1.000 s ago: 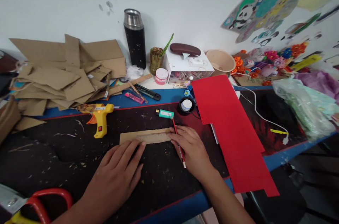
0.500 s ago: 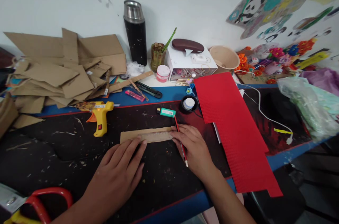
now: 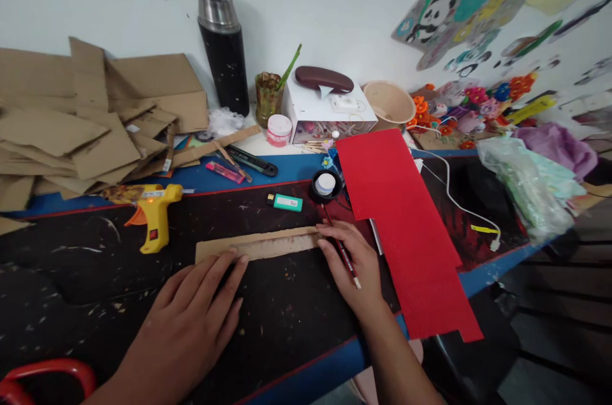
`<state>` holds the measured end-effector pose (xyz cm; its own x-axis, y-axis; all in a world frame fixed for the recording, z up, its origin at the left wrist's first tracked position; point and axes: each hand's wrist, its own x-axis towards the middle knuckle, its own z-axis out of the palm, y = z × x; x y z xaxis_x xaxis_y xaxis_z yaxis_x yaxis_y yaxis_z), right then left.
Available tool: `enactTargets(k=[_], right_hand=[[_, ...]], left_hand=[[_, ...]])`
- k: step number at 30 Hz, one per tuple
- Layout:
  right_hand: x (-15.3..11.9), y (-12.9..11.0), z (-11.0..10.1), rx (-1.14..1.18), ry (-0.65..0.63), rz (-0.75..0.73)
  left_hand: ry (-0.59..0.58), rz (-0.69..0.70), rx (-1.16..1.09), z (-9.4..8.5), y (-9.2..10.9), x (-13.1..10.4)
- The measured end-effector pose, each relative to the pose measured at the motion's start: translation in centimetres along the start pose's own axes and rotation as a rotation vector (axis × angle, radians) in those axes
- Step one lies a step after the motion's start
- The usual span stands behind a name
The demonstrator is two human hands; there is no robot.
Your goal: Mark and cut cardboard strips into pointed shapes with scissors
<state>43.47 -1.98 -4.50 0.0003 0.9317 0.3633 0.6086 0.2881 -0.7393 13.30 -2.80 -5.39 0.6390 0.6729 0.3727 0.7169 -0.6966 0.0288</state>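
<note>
A narrow cardboard strip [image 3: 210,248] lies on the black mat, with a clear ruler [image 3: 277,247] along its lower part. My left hand [image 3: 191,309] rests with fingers spread, its fingertips on the left end of the ruler and strip. My right hand [image 3: 351,261] is at the strip's right end, its fingertips touching the ruler's end. A dark red pencil [image 3: 345,253] is held in my right hand, its white-tipped end toward me. Just beyond the strip lies a green lighter [image 3: 287,202].
A yellow glue gun [image 3: 157,217] stands left; red-handled scissors [image 3: 52,370] are at lower left. Red corrugated sheet [image 3: 406,226] lies right. Behind are piled cardboard [image 3: 57,131], a black flask [image 3: 224,60], a cutter [image 3: 251,161] and a white box [image 3: 306,113].
The view has shifted right, so most things appear farther left. My right hand has moved right relative to the strip, with the pencil, uncovering more of the ruler.
</note>
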Motion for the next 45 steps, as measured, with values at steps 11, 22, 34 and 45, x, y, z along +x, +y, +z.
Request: enactTargets(k=[11,22,34,45], right_hand=[[-0.53,0.48,-0.42,-0.065,-0.133,-0.084],[-0.39,0.56,-0.23,-0.097,-0.147,-0.062],[-0.32,0.37,0.03,-0.093,-0.141,-0.069],[-0.56,0.65,0.3,-0.092,-0.126,-0.077]], left_hand=[[0.009,0.012,0.021,0.15,0.0,-0.01],[0.024,0.033,0.037,0.08,-0.08,0.24],[0.039,0.038,0.025,0.45,-0.23,0.0],[0.085,0.068,0.073,0.66,-0.28,0.11]])
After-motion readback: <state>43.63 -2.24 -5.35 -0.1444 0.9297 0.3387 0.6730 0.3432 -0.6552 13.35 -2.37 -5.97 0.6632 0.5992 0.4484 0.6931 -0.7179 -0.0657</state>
